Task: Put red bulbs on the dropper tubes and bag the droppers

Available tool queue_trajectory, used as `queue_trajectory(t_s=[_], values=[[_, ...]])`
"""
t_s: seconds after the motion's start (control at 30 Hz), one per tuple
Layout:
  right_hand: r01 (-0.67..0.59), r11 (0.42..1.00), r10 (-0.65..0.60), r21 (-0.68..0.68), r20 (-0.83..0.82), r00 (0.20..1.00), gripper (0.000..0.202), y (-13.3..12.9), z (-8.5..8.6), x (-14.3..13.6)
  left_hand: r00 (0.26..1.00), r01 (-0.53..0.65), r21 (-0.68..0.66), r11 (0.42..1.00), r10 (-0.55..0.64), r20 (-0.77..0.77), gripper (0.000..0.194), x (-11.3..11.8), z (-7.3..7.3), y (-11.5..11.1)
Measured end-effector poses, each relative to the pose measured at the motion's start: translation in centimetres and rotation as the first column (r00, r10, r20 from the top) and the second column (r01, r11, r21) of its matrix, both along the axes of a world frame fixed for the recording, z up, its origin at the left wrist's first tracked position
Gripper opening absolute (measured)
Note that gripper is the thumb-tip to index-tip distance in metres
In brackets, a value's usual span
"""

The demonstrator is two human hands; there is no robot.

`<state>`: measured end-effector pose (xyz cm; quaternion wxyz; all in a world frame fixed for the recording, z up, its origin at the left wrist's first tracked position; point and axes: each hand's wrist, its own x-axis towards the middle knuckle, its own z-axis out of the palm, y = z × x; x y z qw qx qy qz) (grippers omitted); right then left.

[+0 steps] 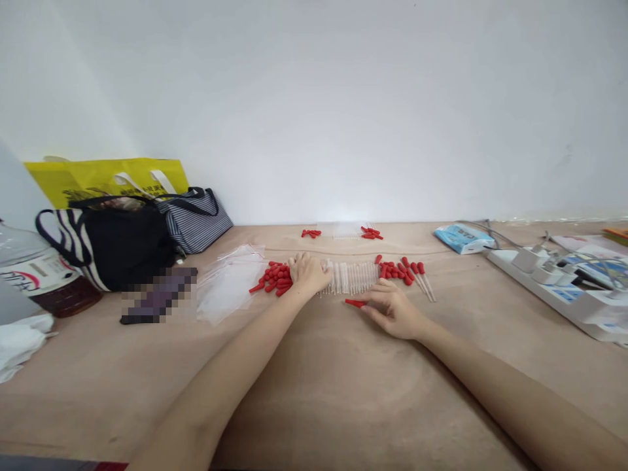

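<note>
My right hand [395,311] pinches a red rubber bulb [354,303] between thumb and fingers, its narrow end pointing left. Farther left, my left hand [309,271] rests with curled fingers at the left end of a row of clear thin tubes [353,278]; what it holds, if anything, is hidden. A pile of red bulbs [277,278] lies just left of that hand. Another red pile [391,270] sits at the row's right end. Beside it, droppers with red bulbs [422,278] lie slanted on the brown table [324,392].
Clear plastic bags [226,281] lie left of the piles. Farther left are a dark bag [122,245], a striped bag [199,222] and a bottle [44,268]. A power strip [564,288] and a blue packet [464,238] are at right. More bulbs [371,233] lie near the wall.
</note>
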<state>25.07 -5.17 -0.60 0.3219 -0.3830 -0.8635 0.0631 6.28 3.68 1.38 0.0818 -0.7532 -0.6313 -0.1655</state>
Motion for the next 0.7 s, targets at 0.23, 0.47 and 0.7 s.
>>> queue_trajectory(t_s=[0.23, 0.47, 0.7], values=[[0.073, 0.997, -0.073, 0.006, 0.083, 0.994, 0.025, -0.2, -0.2, -0.4, 0.997, -0.073, -0.107, 0.992, 0.072, -0.010, 0.038, 1.5, 0.2, 1.2], [0.256, 0.965, -0.260, 0.048, 0.118, 0.958, 0.026, -0.2, -0.4, -2.5, 0.993, -0.116, -0.194, 0.974, 0.119, 0.006, 0.041, 1.8, 0.5, 1.9], [0.276, 0.960, -0.279, 0.046, 0.114, 0.953, 0.017, 0.1, -1.0, -2.6, 0.998, -0.028, -0.157, 0.987, 0.037, 0.056, 0.029, 1.0, 1.2, 1.1]])
